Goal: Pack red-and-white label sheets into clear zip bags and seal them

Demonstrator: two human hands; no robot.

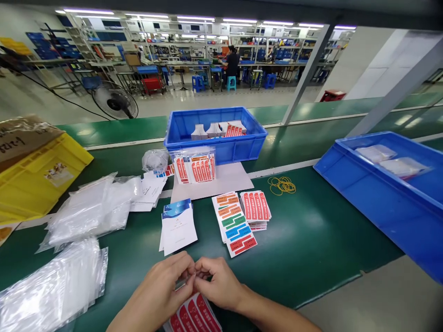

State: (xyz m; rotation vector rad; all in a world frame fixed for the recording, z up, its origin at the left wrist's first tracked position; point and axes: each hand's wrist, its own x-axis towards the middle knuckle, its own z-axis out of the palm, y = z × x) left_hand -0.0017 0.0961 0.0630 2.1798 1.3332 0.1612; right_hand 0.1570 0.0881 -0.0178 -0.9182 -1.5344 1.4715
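My left hand (169, 281) and my right hand (216, 282) meet at the front edge of the table. Both are closed, thumbs and fingertips pinched together over something too small to make out. Just below them are red-and-white label sheets (195, 316), partly covered by my fingers. Beyond my hands lie white leaflets with a blue top (178, 226), a stack of multicoloured label sheets (235, 226) and a stack of red label sheets (256, 206). A clear zip bag filled with labels (195, 168) leans against the blue bin (216, 150).
Clear plastic bags (51, 290) lie in piles at the left, near a yellow bin (44, 177). Yellow rubber bands (283, 185) lie right of the labels. Another blue bin (377, 189) with packed bags stands far right. A fan (116, 102) and a seated person (232, 62) are beyond.
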